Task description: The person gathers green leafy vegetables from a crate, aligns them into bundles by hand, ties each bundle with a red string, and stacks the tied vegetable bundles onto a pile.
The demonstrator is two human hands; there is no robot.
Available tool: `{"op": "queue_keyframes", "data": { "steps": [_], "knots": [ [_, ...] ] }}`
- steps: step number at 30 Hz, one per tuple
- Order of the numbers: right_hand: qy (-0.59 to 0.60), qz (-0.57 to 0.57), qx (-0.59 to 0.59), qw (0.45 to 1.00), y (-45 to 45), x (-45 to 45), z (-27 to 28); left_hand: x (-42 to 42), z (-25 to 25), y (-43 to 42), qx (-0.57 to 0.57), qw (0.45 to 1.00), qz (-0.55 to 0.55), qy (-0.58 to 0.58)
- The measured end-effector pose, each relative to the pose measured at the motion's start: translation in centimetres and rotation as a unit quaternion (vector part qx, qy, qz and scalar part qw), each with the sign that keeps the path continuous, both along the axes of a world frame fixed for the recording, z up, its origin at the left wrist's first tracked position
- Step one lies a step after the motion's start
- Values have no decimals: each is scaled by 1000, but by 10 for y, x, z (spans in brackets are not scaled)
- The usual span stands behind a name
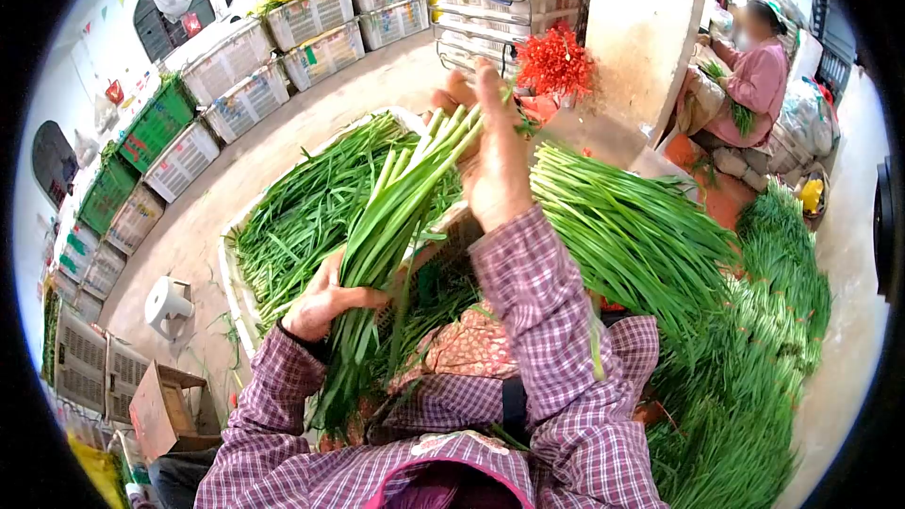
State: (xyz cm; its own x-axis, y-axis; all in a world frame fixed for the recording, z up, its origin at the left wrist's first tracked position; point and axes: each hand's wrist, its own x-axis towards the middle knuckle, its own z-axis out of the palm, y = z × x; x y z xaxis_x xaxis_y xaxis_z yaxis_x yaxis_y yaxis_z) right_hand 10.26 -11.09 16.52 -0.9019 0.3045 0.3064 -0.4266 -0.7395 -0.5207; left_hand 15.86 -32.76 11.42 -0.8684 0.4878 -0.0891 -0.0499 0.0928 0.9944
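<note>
Head view shows two bare hands in checked sleeves with one bunch of long green stalks (396, 193) between them, held above the lap. The left hand (325, 302) is clamped on the bunch low down, its thumb across the front. At the pale stalk ends is the right hand (495, 155), its fingers stretched upward, some partly hidden behind the stalks (whether they press on them, I cannot tell).

One pale crate (229, 269) filled with loose greens (302, 198) sits just beyond the left hand. Near the right forearm lies one fanned pile of cut stalks (632, 226); below it a larger heap of greens (735, 424) spreads along the right side, its bunches too tangled to count. One red cluster of thin strips (556, 61) stands beyond the right hand.

Farther off, one co-worker (754, 80) in pink sits with greens at the lap. Along the left are two green crates (156, 127) among white ones, one white roll (170, 303) and one open cardboard box (162, 410).
</note>
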Motion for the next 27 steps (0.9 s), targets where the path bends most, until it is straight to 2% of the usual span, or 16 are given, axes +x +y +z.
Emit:
{"op": "queue_keyframes", "data": {
  "steps": [3,5,6,9,11,13,15,16,17,19,20,22,23,25,26,27],
  "knots": [
    [-27,-6,-2,1000,19,-18,-16,-5,-22,-24,50,987,-23,-148],
    [40,54,-8,998,37,-32,-29,-7,-31,-36,73,977,-52,-191],
    [-7,11,43,999,38,-32,-26,-6,-35,-39,57,979,-36,-191],
    [-19,-15,142,990,63,-45,-36,-7,-56,-60,86,967,-62,-231],
    [-51,-75,163,982,83,-45,-38,-6,-66,-70,143,955,-57,-255],
    [-95,-109,272,951,91,-36,-49,-4,-70,-72,296,896,-121,-308],
    [-166,-137,480,850,90,-50,-95,-5,-83,-76,377,853,-150,-327],
    [-120,-81,636,758,83,-43,-110,-3,-84,-73,402,836,-177,-330],
    [-69,-21,767,637,77,-32,-121,-4,-92,-72,413,829,-205,-315],
    [-72,152,916,363,59,-3,-108,-1,-108,-71,441,804,-221,-332],
    [-73,155,916,363,58,-3,-108,-3,-116,-68,458,789,-248,-327],
    [-22,90,890,446,59,-9,-105,-1,-127,-63,479,766,-274,-329],
    [-13,85,869,487,50,-9,-77,0,-133,-59,492,753,-286,-331],
    [-16,-7,762,647,38,-12,-61,-5,-140,-47,509,722,-344,-318],
    [-19,-7,762,647,30,-11,-59,1,-132,-41,492,759,-304,-299],
    [-27,2,718,696,22,-10,-56,7,-124,-36,473,793,-264,-278]
  ]
}}
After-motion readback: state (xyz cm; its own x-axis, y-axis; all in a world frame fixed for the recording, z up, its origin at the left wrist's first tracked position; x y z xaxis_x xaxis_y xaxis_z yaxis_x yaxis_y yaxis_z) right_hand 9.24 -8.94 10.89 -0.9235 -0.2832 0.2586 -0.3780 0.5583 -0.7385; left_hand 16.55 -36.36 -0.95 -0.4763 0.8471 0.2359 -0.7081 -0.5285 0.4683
